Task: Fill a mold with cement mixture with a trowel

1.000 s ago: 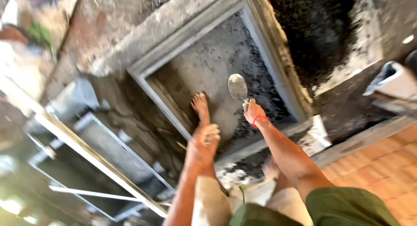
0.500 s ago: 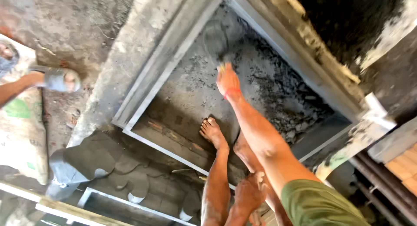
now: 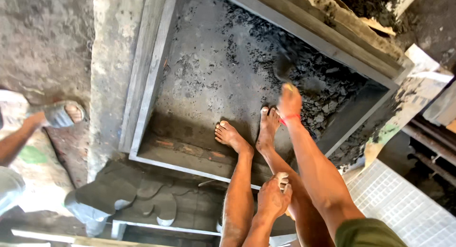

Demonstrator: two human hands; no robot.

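From the head camera, looking straight down, the right hand [image 3: 289, 101] is stretched forward into a large square metal frame [image 3: 151, 76] lying on the ground. Its fingers are curled tight around the handle of a trowel [image 3: 283, 69], whose dark blade is blurred and sits at the edge of a heap of black crumbly mix [image 3: 327, 81] piled in the far right part of the frame. A red band [image 3: 289, 118] circles the wrist of that hand. The rest of the frame's bed is a grey, smeared surface with scattered dark crumbs.

The left hand [image 3: 274, 195] rests lower down, closed into a loose fist against the person's own knee, holding nothing that can be made out. Both bare feet stand inside the frame near its front rail: the left foot [image 3: 230, 135] and the right foot [image 3: 268, 126] just beside it, close under the trowel hand.

At the left edge, outside the frame, another person's foot in a grey sandal [image 3: 59, 115] stands on the rough concrete floor [image 3: 42, 43]. A white grid panel [image 3: 403, 209] lies at the lower right.
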